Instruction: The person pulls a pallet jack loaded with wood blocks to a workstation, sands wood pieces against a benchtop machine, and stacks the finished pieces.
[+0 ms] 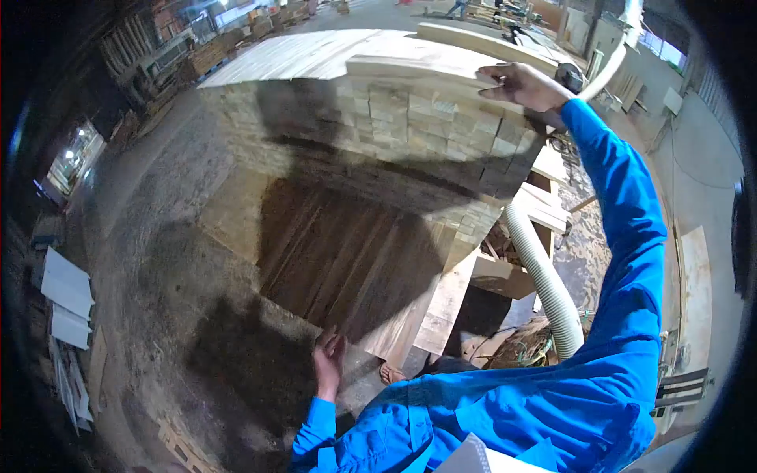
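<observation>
A tall stack of pale sawn wood pieces (378,118) stands in front of me, their end faces towards me. Along its top front edge lies a pale board (426,72). My right hand (527,87) reaches out to this board's right part, fingers spread and lying against it; whether they press on it is not clear. Low in front of my body hangs my left hand (329,364), its fingers loosely bent and slightly apart, with nothing in them. It is nearest to the lower layer of long boards (339,252), which lies in shadow at the stack's foot.
A ribbed white hose (544,276) curves down to the right of the stack, beside wood offcuts (505,276). White sheets (67,296) lie at the far left on the dusty floor (158,236). Another long beam (489,49) rests on top of the stack behind.
</observation>
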`<state>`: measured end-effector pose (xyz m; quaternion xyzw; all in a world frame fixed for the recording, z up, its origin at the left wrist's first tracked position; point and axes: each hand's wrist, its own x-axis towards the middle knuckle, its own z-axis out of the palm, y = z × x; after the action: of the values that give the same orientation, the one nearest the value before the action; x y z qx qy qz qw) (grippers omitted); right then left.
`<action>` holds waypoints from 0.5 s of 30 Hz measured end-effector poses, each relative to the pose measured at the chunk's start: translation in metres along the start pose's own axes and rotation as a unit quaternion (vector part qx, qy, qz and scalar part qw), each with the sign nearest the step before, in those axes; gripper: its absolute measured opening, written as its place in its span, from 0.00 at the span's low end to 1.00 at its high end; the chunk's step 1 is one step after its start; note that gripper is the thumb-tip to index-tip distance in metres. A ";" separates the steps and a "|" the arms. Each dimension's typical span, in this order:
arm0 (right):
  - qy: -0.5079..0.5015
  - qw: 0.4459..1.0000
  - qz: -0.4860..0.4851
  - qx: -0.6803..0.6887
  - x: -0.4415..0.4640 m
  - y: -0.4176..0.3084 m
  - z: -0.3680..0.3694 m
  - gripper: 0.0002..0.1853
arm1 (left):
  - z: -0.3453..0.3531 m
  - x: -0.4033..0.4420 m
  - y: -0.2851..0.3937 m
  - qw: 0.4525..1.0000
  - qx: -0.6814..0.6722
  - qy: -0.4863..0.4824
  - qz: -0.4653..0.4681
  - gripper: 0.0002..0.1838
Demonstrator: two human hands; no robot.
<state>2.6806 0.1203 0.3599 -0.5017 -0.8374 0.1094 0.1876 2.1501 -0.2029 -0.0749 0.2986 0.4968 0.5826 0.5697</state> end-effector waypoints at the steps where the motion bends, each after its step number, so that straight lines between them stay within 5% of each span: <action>1: 0.028 0.999 -0.036 -0.024 0.004 0.002 0.004 0.33 | 0.004 0.001 0.005 0.989 -0.137 0.035 -0.031 0.25; 2: 0.038 0.996 -0.042 -0.062 0.006 0.005 0.007 0.32 | 0.008 -0.001 0.009 0.990 -0.136 0.025 -0.028 0.25; 4: 0.053 0.990 -0.084 -0.099 0.018 0.015 0.011 0.34 | 0.025 -0.015 0.031 0.955 0.289 -0.005 0.069 0.31; 9: 0.042 0.989 -0.024 -0.138 0.018 0.000 0.013 0.36 | 0.036 -0.010 0.016 0.954 0.270 0.003 0.128 0.35; 15: 0.026 0.988 -0.022 -0.149 0.018 -0.001 0.013 0.38 | 0.064 -0.016 0.064 0.886 0.437 -0.077 0.132 0.29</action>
<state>2.6666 0.1356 0.3527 -0.5079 -0.8501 -0.0341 0.1351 2.1881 -0.1942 0.0082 0.6239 0.6119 0.3518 0.3355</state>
